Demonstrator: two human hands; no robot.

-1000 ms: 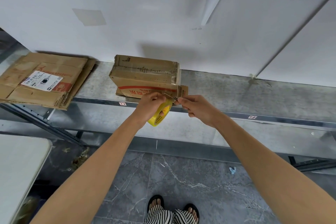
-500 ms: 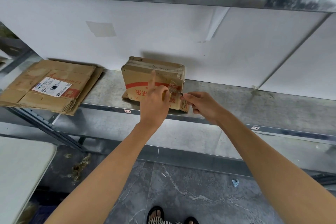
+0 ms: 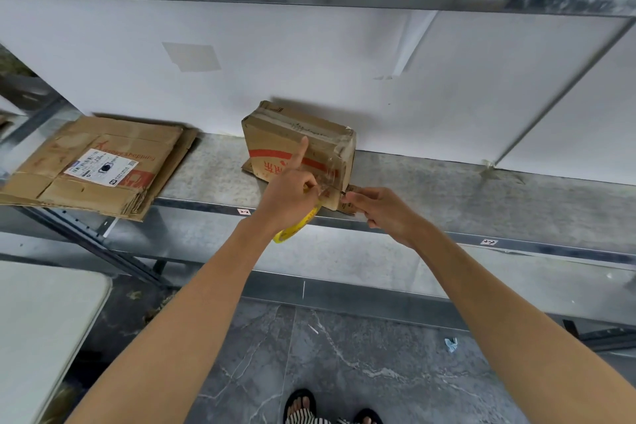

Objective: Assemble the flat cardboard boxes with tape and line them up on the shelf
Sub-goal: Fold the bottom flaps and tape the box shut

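On the long grey galvanised metal shelf (image 3: pixel 430 182), in front of a white back panel, cardboard sits in two places. At the left end lies the stack of flattened brown cardboard boxes (image 3: pixel 103 165); the top one bears a white shipping label. Near the middle stands the erected brown cardboard box with a red printed band (image 3: pixel 296 138), with one flap protruding at its lower right corner by the shelf lip.

Left hand (image 3: pixel 289 193): curled round the yellow-cored roll of clear tape (image 3: pixel 296 227), index finger straight against the box's front face.

Right hand (image 3: pixel 382 210): fingertips closed in a pinch on what appears to be the clear tape strip (image 3: pixel 327 175), beside the box's lower right corner.

Handling, as judged: the box is empty, light and worn. Its panels will flex and its creased corners will crush. Steady it with flat pressure on a face, or grasp across two opposite edges, never by a loose flap. The strip is thin and sticks to itself, so keep it taut and hold only its end.
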